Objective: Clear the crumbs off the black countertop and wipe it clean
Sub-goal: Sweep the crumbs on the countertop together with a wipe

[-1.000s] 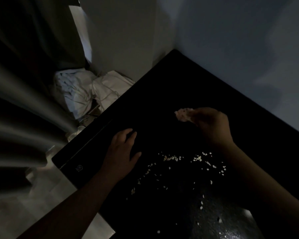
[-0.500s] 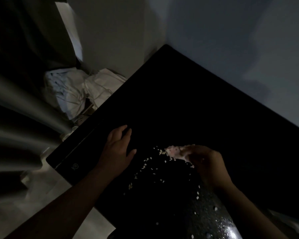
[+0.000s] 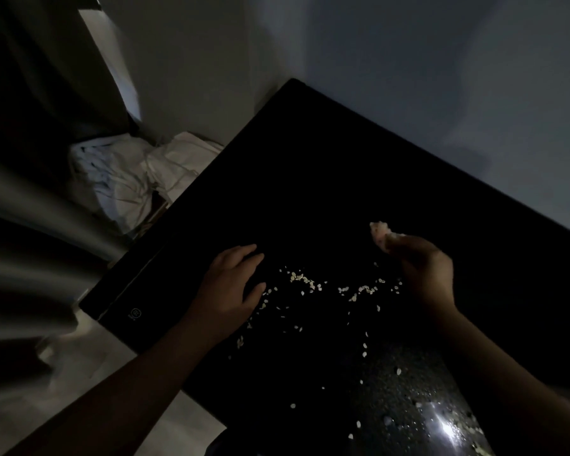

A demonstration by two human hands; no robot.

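Observation:
The black countertop [image 3: 326, 179] fills the middle of the dim view. Several pale crumbs [image 3: 313, 286] lie scattered on it between my hands and trail toward the near edge. My left hand [image 3: 234, 281] rests flat on the top, fingers straight, just left of the crumbs. My right hand [image 3: 422, 271] grips a small crumpled pinkish cloth [image 3: 380, 233], which sticks out past the fingers, beyond the right end of the crumb line. I cannot tell whether the cloth touches the surface.
A pale wall runs behind the countertop. To the left, past the counter's edge, lie bundled white bags or cloths [image 3: 129, 182] and dark curtains [image 3: 23, 199]. A speckled glossy patch [image 3: 418, 396] shines at the near right.
My right hand dragged the cloth toward me through the crumbs half a second ago, then moved back out away from me. The crumbs now lie gathered closer. My left hand stayed put.

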